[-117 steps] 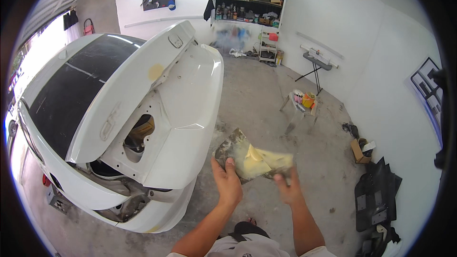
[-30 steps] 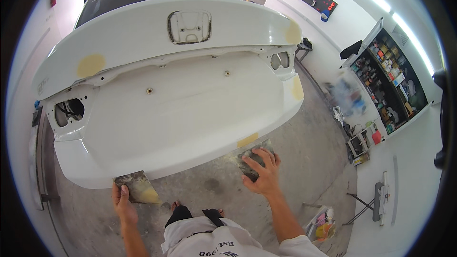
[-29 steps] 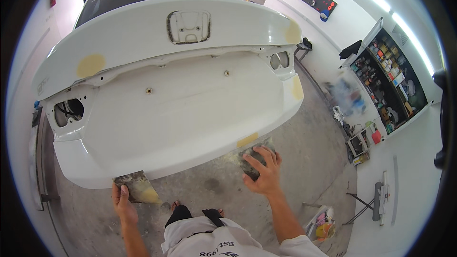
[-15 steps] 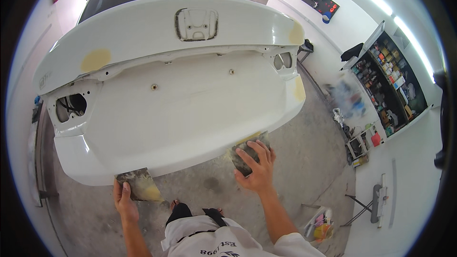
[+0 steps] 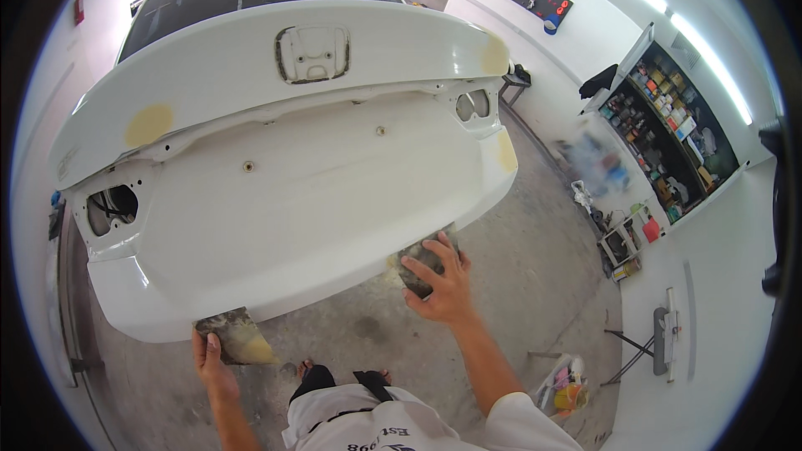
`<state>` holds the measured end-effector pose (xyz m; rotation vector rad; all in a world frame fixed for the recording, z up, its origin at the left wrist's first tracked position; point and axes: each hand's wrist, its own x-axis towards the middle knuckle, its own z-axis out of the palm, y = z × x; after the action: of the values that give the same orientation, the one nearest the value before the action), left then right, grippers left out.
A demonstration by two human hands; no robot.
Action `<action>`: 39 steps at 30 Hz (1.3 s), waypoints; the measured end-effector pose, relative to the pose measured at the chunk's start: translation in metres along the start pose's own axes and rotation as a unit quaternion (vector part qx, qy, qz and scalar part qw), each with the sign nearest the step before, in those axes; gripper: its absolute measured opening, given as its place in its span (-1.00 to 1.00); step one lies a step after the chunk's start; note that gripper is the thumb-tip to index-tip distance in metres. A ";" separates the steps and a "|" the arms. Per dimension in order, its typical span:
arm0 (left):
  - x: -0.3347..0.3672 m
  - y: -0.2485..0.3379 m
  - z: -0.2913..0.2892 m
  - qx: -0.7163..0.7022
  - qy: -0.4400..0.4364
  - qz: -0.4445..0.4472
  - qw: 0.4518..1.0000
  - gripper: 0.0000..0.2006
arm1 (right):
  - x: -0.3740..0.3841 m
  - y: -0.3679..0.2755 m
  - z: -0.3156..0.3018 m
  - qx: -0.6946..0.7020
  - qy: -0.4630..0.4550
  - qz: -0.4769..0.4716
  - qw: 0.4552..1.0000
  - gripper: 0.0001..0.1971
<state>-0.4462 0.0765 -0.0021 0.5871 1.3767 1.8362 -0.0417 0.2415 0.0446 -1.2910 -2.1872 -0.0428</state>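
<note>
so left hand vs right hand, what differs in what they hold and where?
The left hand holds a flat board smeared with yellowish filler, low at the rear bumper's bottom edge. The right hand presses a darker grey pad with spread fingers, further up the bumper's right lower edge. The left hand grips from below; the right lies on top. Both are bare and touch the same white bumper edge.

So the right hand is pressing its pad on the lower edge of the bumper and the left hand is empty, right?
Not quite. The head view shows the left hand holding a filler-smeared board at the bumper edge. The right hand does press a pad there.
</note>
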 end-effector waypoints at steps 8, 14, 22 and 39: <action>0.000 -0.005 -0.005 -0.015 0.013 -0.002 1.000 -0.49 | -0.013 0.015 0.003 0.029 0.063 -0.014 0.998 -0.47; 0.002 -0.007 -0.009 -0.043 -0.011 -0.004 0.999 -0.48 | -0.027 0.019 0.030 0.050 0.089 -0.024 0.994 -0.50; -0.003 0.000 -0.002 -0.038 0.005 0.010 0.999 -0.48 | -0.026 0.035 0.087 0.120 0.281 -0.073 0.949 -0.57; -0.002 -0.011 -0.013 -0.013 -0.007 0.014 1.000 -0.44 | 0.020 -0.016 -0.041 -0.028 -0.032 -0.041 0.998 -0.47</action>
<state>-0.4518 0.0686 -0.0162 0.6074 1.3401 1.8655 -0.0420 0.2358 0.0926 -1.2484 -2.3084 -0.0959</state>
